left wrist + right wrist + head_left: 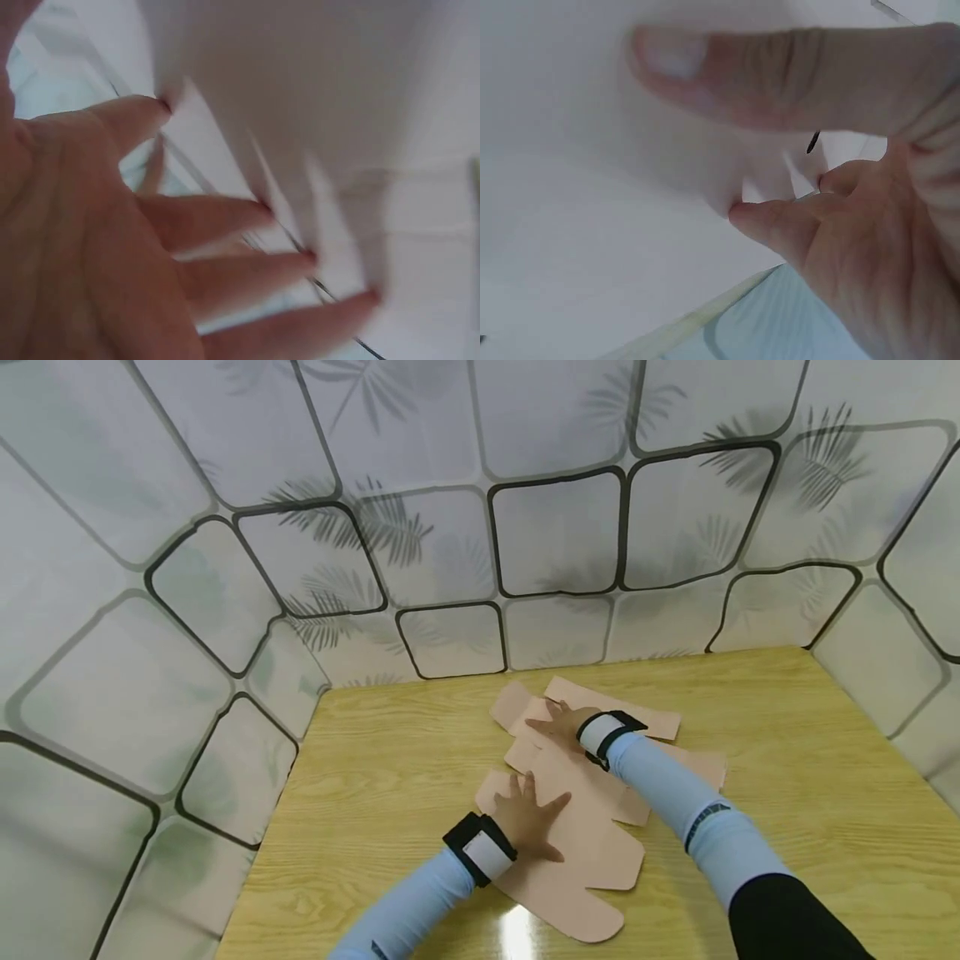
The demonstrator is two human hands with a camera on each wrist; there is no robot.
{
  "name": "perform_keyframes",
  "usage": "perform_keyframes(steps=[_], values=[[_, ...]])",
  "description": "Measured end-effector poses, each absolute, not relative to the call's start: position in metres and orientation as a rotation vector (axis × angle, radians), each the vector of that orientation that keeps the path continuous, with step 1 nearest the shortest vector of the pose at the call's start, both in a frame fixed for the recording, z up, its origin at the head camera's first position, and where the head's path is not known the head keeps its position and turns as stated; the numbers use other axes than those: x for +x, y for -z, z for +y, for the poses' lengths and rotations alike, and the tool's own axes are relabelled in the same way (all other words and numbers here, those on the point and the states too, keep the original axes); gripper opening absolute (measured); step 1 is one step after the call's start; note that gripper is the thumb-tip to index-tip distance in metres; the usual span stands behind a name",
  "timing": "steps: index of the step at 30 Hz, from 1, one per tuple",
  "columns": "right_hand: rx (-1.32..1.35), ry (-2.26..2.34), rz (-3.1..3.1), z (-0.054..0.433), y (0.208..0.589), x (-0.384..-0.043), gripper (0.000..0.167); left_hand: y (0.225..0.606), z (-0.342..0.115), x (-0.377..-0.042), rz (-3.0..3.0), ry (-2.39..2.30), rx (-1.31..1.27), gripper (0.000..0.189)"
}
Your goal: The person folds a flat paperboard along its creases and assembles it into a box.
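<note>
A flat, pinkish-tan cardboard sheet (592,843) lies on the wooden table, cut with rounded flaps and slits along its edges. My left hand (528,818) rests on its near left part with the fingers spread wide. Farther away, my right hand (562,724) spreads over the far part of the cardboard, close to a long flap (645,714). In the left wrist view, straight fingertips touch the pale cardboard surface (322,75). The right wrist view shows the thumb (765,82) stretched out over the cardboard, with other fingertips down on it.
Around the cardboard, the yellowish wooden table (382,760) shows its grain. A patterned curtain (555,535) with dark rounded outlines and leaf prints rises behind the table's far edge and along both sides. Light glares on the tabletop near the front.
</note>
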State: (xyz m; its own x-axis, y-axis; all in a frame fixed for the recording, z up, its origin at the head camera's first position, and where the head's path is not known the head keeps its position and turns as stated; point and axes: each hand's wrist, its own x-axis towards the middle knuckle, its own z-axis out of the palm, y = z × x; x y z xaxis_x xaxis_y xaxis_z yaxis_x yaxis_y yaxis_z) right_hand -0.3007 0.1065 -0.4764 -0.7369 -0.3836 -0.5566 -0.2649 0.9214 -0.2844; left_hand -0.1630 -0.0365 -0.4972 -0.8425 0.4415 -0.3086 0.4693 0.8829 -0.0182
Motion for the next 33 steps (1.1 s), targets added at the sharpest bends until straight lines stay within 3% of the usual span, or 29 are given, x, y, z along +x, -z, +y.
perform_keyframes(steps=[4, 9, 17, 22, 29, 33], values=[[-0.749, 0.023, 2.567, 0.091, 0.496, -0.300, 0.089, 0.508, -0.010, -0.153, 2.809, 0.127, 0.484, 0.083], [-0.904, -0.015, 2.659, 0.075, 0.514, -0.294, 0.094, 0.514, 0.023, -0.144, 2.850, 0.237, 0.266, 0.076], [-1.011, -0.006, 2.690, 0.060, 0.522, -0.293, 0.090, 0.492, 0.048, -0.140, 2.839, 0.366, 0.063, 0.086], [-1.012, 0.013, 2.641, 0.060, 0.524, -0.305, 0.090, 0.501, 0.040, -0.143, 2.855, 0.342, 0.167, 0.079], [-0.821, 0.290, 2.724, 0.095, 0.506, -0.337, 0.052, 0.496, 0.036, -0.142, 2.843, 0.336, 0.187, 0.078], [-0.561, 0.300, 2.807, 0.129, 0.522, -0.362, 0.059, 0.490, 0.033, -0.141, 2.830, 0.373, 0.203, 0.079]])
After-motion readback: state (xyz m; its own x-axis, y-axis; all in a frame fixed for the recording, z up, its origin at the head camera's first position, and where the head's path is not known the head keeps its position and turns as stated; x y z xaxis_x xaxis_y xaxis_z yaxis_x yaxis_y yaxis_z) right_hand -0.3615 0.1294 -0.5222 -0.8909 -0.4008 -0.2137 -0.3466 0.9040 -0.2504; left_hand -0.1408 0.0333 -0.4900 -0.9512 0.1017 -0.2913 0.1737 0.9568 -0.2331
